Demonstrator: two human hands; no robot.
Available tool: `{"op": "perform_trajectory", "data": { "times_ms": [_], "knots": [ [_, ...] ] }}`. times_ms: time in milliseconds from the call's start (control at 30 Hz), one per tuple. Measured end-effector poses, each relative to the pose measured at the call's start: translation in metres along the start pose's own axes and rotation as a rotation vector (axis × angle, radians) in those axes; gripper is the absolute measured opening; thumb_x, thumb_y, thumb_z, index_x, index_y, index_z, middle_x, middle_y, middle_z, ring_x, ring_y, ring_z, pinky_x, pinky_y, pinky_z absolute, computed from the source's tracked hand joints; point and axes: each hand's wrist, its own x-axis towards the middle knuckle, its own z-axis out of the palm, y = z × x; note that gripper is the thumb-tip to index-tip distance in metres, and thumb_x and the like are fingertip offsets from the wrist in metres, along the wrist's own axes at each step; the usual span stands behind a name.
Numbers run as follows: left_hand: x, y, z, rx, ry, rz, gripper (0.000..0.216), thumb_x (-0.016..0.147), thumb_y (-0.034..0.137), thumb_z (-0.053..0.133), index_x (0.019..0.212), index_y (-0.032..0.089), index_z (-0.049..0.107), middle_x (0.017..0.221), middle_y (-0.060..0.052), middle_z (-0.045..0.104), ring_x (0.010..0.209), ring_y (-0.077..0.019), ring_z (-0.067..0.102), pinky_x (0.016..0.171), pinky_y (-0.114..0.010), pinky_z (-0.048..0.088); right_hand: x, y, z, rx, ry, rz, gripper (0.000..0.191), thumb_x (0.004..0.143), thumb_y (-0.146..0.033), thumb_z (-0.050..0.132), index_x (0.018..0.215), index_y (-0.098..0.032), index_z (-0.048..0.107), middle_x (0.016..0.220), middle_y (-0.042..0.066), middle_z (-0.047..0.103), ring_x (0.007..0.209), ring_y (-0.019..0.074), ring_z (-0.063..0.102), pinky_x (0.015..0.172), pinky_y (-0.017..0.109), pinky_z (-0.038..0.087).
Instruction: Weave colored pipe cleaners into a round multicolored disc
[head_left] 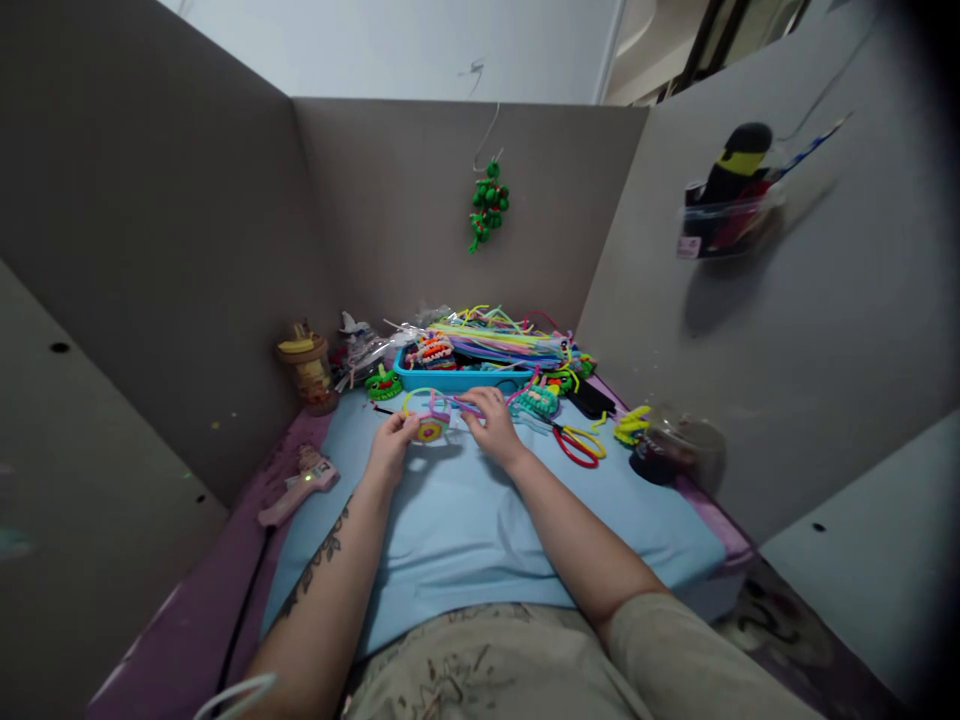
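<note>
My left hand [391, 447] pinches the edge of a small multicoloured pipe-cleaner piece [431, 428], with a yellow and pink centre and a loop standing up from it. The piece is held just above the light blue cloth. My right hand [489, 422] is beside it, fingers bent and closed on a purple pipe cleaner [463, 404] that runs toward the piece. Exactly how the fingertips grip is too small to see. Close to my right hand lie a teal pipe-cleaner item [538, 400] and scissors [579, 447] with red and yellow handles.
A blue tray [469, 381] heaped with pipe cleaners stands at the back. A cup [306, 365] and a pink glue gun [300, 492] are on the left; a dark-based transparent container [679, 447] is on the right. Grey panels [420, 200] enclose the table.
</note>
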Motion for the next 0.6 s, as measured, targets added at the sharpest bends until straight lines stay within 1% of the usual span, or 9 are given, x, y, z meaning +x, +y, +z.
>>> {"op": "perform_trajectory", "data": {
  "times_ms": [100, 200, 300, 400, 500, 600],
  "knots": [
    [-0.004, 0.004, 0.002, -0.024, -0.06, -0.049, 0.03, 0.057, 0.037, 0.072, 0.072, 0.014, 0.06, 0.066, -0.001, 0.062, 0.059, -0.013, 0.056, 0.057, -0.024, 0.041, -0.001, -0.011, 0.005, 0.093, -0.073, -0.012, 0.016, 0.078, -0.024, 0.055, 0.09, -0.024, 0.065, 0.094, 0.006, 0.061, 0.096, 0.022, 0.048, 0.09, 0.039, 0.033],
    [-0.006, 0.006, 0.003, -0.035, -0.109, -0.053, 0.03, 0.058, 0.037, 0.072, 0.072, 0.014, 0.059, 0.066, -0.001, 0.06, 0.061, -0.0132, 0.056, 0.059, -0.024, 0.042, -0.002, -0.012, 0.009, 0.177, -0.106, 0.064, 0.011, 0.077, -0.026, 0.056, 0.081, -0.024, 0.066, 0.084, 0.004, 0.064, 0.089, 0.0214, 0.051, 0.086, 0.038, 0.035],
    [-0.006, 0.004, 0.003, -0.019, -0.121, -0.035, 0.031, 0.058, 0.037, 0.072, 0.074, 0.013, 0.058, 0.068, -0.001, 0.06, 0.062, -0.0132, 0.056, 0.059, -0.024, 0.043, -0.002, -0.01, 0.012, 0.252, -0.105, 0.163, 0.011, 0.076, -0.028, 0.057, 0.073, -0.023, 0.066, 0.074, 0.002, 0.063, 0.08, 0.0195, 0.052, 0.08, 0.035, 0.037],
    [-0.006, 0.003, 0.004, 0.011, -0.148, 0.004, 0.031, 0.058, 0.036, 0.073, 0.075, 0.014, 0.058, 0.069, -0.001, 0.06, 0.062, -0.0124, 0.055, 0.061, -0.024, 0.043, -0.002, -0.008, 0.013, 0.322, -0.11, 0.23, 0.013, 0.073, -0.031, 0.059, 0.067, -0.022, 0.065, 0.069, 0.001, 0.061, 0.072, 0.0175, 0.052, 0.074, 0.032, 0.038],
    [-0.008, 0.003, 0.005, 0.049, -0.195, 0.028, 0.029, 0.061, 0.036, 0.071, 0.075, 0.015, 0.058, 0.068, -0.001, 0.06, 0.061, -0.012, 0.055, 0.062, -0.024, 0.043, -0.002, -0.009, 0.015, 0.37, -0.087, 0.262, 0.016, 0.072, -0.034, 0.06, 0.065, -0.021, 0.065, 0.067, 0.001, 0.059, 0.069, 0.0168, 0.051, 0.07, 0.03, 0.038],
    [-0.009, 0.004, 0.007, 0.075, -0.211, 0.036, 0.029, 0.062, 0.038, 0.07, 0.073, 0.015, 0.059, 0.067, -0.001, 0.06, 0.061, -0.0126, 0.055, 0.06, -0.024, 0.043, -0.004, -0.013, 0.017, 0.359, -0.054, 0.254, 0.017, 0.074, -0.035, 0.058, 0.065, -0.021, 0.064, 0.068, 0.001, 0.059, 0.071, 0.0167, 0.051, 0.07, 0.029, 0.038]
  ]
}}
